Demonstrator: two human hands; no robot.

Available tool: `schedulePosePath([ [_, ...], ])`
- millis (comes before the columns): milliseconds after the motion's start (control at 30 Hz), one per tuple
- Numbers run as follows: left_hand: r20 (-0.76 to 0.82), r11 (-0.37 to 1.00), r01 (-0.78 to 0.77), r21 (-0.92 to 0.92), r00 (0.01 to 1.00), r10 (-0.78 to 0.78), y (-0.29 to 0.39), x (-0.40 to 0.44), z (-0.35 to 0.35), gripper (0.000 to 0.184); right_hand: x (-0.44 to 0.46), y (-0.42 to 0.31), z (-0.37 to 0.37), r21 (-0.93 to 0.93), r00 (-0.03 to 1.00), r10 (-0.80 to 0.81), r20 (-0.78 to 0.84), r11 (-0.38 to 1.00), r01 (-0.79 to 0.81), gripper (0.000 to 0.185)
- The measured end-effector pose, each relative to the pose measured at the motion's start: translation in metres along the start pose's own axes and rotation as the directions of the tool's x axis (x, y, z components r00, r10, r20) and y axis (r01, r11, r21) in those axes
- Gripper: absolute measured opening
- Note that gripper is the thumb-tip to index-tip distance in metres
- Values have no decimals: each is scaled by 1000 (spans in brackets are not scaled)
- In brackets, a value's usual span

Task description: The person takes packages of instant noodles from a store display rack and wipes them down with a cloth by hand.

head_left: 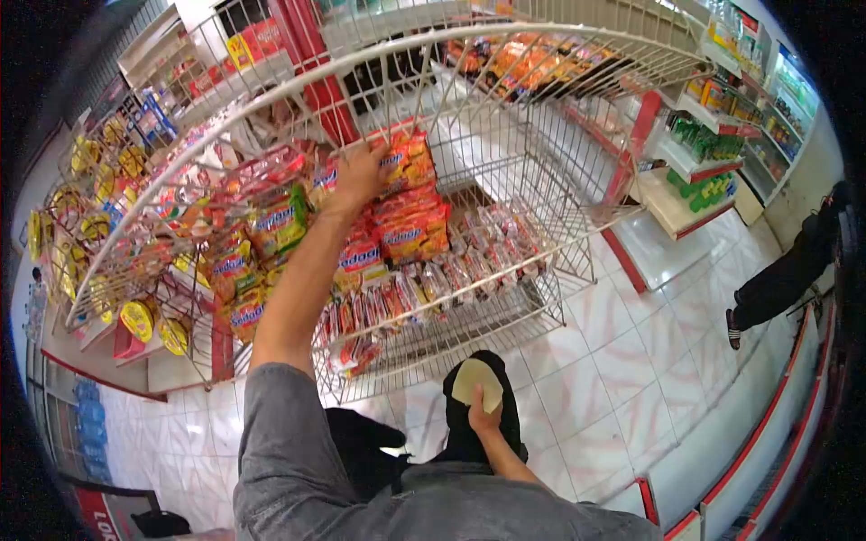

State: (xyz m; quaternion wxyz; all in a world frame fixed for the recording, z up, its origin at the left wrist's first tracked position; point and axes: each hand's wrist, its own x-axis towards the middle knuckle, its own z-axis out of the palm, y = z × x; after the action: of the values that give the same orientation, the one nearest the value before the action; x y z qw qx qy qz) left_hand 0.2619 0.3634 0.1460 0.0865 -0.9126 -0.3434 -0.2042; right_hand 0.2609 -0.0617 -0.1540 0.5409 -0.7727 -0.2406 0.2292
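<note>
Orange noodle packets (pixel 415 236), too crowded to be counted surely, are stacked in one white wire basket (pixel 316 70). Two hands are seen: over the upper packets the left hand (pixel 363 173) is laid, fingers partly bent, whether gripping cannot be told; by the right hand (pixel 485 415) one cream pad (pixel 471 379) is grasped, thumb on top, over a dark trouser leg (pixel 458 442).

"Where was the left arm (pixel 302 284)?"
"It stretched well forward, nearly straight, and the left hand (pixel 359 176) sat at its far end, back uppermost."
"And the right?"
"The right forearm (pixel 507 458) angled inward, low down; the right hand (pixel 485 410) was closed in a grip."
</note>
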Motion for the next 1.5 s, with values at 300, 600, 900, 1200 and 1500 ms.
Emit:
schedulePosePath([
  [300, -212, 923, -330, -197, 934, 288, 19, -66, -59, 54, 6, 19, 9, 15, 990, -136, -30, 991, 136, 36],
  [600, 35, 565, -155, -811, 950, 311, 55, -261, -182, 36, 8, 33, 9, -17, 985, -169, -36, 986, 169, 37],
  [900, 234, 465, 517, -719, 810, -538, -19, -465, 27, 34, -4, -8, -5, 22, 961, 60, 270, 997, -68, 35],
  [1200, 146, 483, 660, -576, 664, -733, -20, -443, 54, 77, 9, 8, -3, 42, 962, 98, 256, 993, -112, 37],
  [1500, 346, 582, 771, -259, 636, -689, -17, -418, 104, 105, 8, 17, -8, 70, 971, 130, 200, 987, -146, 36],
])
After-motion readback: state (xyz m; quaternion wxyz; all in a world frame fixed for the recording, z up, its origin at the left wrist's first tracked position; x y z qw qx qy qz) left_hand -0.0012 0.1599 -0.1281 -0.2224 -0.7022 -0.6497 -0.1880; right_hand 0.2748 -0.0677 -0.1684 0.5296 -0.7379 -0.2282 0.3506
